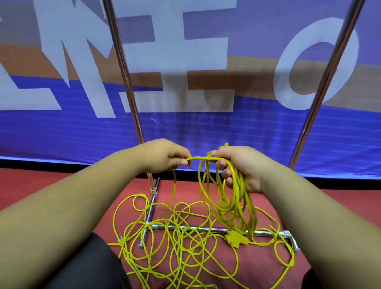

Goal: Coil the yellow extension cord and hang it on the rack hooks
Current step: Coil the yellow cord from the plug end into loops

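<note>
As the right hand (pixel 240 165) grips the coil (pixel 235 203) and the left hand (pixel 163 155), at its nine o'clock, pinches the cord (pixel 173 189), coiling seems under way, with another loop due.

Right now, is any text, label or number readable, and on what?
"O": large white character on the blue and tan fabric banner.
Other large white strokes on that banner: cropped, unreadable.
On the yellow extension cord and its plug: no legible marking.
</note>
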`<state>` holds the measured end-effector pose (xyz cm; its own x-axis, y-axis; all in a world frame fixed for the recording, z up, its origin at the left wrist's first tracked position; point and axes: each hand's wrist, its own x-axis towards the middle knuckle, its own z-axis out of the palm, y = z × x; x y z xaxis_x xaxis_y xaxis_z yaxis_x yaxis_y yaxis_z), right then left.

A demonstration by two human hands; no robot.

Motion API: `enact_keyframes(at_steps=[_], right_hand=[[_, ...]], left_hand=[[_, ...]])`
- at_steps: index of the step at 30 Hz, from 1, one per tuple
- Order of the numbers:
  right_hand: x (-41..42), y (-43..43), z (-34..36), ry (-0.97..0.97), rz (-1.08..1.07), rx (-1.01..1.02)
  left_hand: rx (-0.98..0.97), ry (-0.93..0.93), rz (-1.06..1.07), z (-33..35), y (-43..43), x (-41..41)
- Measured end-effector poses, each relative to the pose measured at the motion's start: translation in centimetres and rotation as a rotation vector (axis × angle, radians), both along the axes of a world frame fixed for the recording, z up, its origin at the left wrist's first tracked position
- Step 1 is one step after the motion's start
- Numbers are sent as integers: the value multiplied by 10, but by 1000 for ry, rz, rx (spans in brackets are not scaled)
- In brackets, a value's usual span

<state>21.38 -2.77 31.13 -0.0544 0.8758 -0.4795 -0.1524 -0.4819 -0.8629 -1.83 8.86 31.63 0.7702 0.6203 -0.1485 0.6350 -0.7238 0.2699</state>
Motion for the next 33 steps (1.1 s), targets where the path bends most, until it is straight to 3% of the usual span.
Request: enact_keyframes(at_steps=[5,8,15,22,33], right_hand=[[4,-1,0,4,78,-5],[4,-1,1,33,110,9],[6,0,8,-31,132,53],[24,-4,14,-23,211,58],[22,-5,1,-78,400,-7]], left_hand=[[86,-167,-169,8,-9,17],[81,-168,-154,11,-10,21],[-120,340,2,-9,16,-5],[-131,452,165,-22,37,-43],[336,-44,306,9,34,-27]])
